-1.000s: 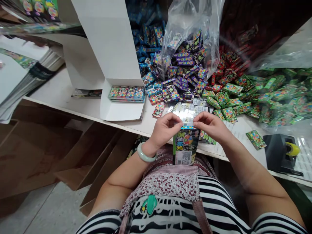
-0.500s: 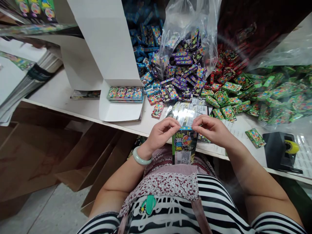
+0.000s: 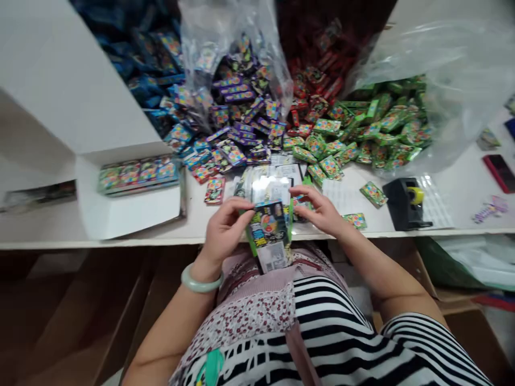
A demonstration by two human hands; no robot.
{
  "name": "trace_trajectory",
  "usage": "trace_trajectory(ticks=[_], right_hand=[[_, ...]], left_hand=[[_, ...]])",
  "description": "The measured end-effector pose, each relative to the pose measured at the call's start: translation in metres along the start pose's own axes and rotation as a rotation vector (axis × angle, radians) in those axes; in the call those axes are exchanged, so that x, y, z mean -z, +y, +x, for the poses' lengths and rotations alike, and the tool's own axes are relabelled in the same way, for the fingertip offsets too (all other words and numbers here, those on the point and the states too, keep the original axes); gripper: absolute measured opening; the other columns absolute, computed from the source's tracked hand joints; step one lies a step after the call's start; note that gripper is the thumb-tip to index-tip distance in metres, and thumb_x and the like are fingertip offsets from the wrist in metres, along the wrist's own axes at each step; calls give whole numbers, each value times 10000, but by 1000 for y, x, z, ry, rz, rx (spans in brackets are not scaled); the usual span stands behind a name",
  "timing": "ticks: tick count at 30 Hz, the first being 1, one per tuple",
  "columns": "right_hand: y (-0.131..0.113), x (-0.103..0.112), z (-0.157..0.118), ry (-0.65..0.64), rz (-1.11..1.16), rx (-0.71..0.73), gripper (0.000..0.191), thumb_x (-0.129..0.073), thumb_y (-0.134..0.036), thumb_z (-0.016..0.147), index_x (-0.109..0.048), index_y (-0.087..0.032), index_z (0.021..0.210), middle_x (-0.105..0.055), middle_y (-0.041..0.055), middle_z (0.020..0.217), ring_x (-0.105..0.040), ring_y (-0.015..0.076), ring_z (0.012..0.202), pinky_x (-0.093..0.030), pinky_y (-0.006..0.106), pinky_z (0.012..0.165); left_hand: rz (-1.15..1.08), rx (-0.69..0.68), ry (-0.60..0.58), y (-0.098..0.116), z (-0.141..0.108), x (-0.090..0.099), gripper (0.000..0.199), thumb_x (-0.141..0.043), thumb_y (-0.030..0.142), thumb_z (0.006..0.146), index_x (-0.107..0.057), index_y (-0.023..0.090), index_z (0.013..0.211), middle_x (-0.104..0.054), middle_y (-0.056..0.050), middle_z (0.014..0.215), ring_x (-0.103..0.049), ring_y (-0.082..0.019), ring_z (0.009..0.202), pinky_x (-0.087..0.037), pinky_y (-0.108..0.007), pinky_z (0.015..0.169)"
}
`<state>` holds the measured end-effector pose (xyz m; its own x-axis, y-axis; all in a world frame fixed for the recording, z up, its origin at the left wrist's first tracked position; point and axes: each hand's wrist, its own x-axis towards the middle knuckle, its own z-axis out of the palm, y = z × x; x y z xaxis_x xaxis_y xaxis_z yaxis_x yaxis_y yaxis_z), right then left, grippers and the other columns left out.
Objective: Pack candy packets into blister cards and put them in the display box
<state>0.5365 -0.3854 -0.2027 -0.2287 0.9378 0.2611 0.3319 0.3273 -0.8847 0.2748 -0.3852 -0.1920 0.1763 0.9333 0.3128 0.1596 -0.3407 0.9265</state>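
Note:
A black printed pouch [image 3: 269, 231] with colourful lettering and green side edges hangs at the table's front edge, over my lap. My left hand [image 3: 226, 229] pinches its top left corner between thumb and fingers. At the pouch's upper right is my right hand [image 3: 317, 210], its thumb and fingertips apart; whether a fingertip touches the pouch edge is hard to tell. Behind the hands lie flat printed pouches [image 3: 277, 182] under a shiny glare. A small red box [image 3: 214, 190] rests left of them.
Heaps of purple boxes [image 3: 245, 128], green boxes [image 3: 386, 126], red boxes [image 3: 317, 86] and blue boxes [image 3: 148, 80] cover the table's back, partly under clear plastic. An open white carton [image 3: 132, 214] stands left, a black tape dispenser [image 3: 405, 206] right.
The view has swung to the right. The pouch has tilted, and my right hand's fingers have parted from its top right corner. My left hand keeps its pinch.

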Motion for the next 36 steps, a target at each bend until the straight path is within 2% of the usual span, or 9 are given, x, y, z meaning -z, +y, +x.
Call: trace_trajectory(ticks=[5, 9, 15, 18, 21, 25, 27, 31, 36], right_hand=[[68, 90, -20, 313, -397, -314, 204, -606, -311, 851, -718, -192, 973, -691, 91, 994, -630, 199, 829, -517, 378, 787], [94, 116, -19, 251, -571, -375, 214, -599, -241, 843, -751, -200, 989, -676, 99, 1012, -622, 216, 854, -506, 394, 843], [89, 104, -11, 213, -584, -423, 182, -619, -243, 839, -761, -210, 946, -656, 76, 984, -611, 189, 785, -500, 368, 830], [87, 103, -22, 194, -546, -384, 133, -614, -250, 847, -731, -201, 887, -656, 79, 969, -621, 201, 824, -497, 361, 825], [82, 106, -40, 85, -544, -308, 103, -602, -237, 846, -701, -208, 843, -661, 94, 1000, -622, 233, 929, -483, 395, 885], [51, 106, -47, 109, -375, -218, 118, -656, -318, 836, -654, -225, 762, -661, 76, 942, -616, 246, 958, -473, 433, 920], [22, 98, -35, 75, -191, -164, 171, -655, -381, 868, -647, -235, 779, -669, 64, 957, -620, 230, 958, -477, 421, 917], [-38, 61, 12, -210, 73, -49, 232, -662, -432, 879, -670, -233, 762, -680, 60, 999, -632, 207, 962, -481, 399, 937], [-59, 10, 61, -415, 110, -37, 309, -725, -504, 796, -679, -220, 684, -698, 46, 898, -639, 198, 866, -511, 390, 856]], left_hand=[[27, 64, 78, -14, 2, 6, 78, -716, 258, 833, -711, 215, 898, -701, -26, 923, -650, -158, 906, -519, -283, 793], [54, 75, 80, -12, 3, 0, 102, -719, 292, 819, -706, 215, 885, -695, -31, 914, -648, -170, 901, -523, -300, 782], [85, 62, 60, -6, 6, -2, 93, -711, 286, 827, -700, 215, 885, -686, -25, 910, -642, -163, 898, -516, -288, 770], [85, 61, 65, -7, 6, -1, 101, -715, 289, 829, -695, 213, 892, -682, -25, 915, -639, -162, 899, -514, -287, 776], [89, 62, 49, -8, 7, -3, 116, -713, 310, 838, -688, 214, 896, -678, -27, 906, -634, -163, 886, -515, -290, 764], [58, 29, 19, -6, 9, -9, 136, -713, 337, 846, -674, 213, 888, -660, -27, 893, -624, -156, 866, -508, -283, 754], [29, -10, 2, -3, 10, -14, 153, -715, 347, 848, -657, 209, 880, -648, -28, 884, -620, -154, 862, -507, -283, 763], [9, -67, -42, 3, 10, -22, 139, -678, 342, 885, -629, 212, 888, -620, -26, 865, -600, -146, 836, -490, -274, 734], [0, -98, -82, 9, 6, -19, 122, -610, 332, 935, -616, 211, 923, -611, -34, 890, -588, -153, 844, -478, -300, 769]])
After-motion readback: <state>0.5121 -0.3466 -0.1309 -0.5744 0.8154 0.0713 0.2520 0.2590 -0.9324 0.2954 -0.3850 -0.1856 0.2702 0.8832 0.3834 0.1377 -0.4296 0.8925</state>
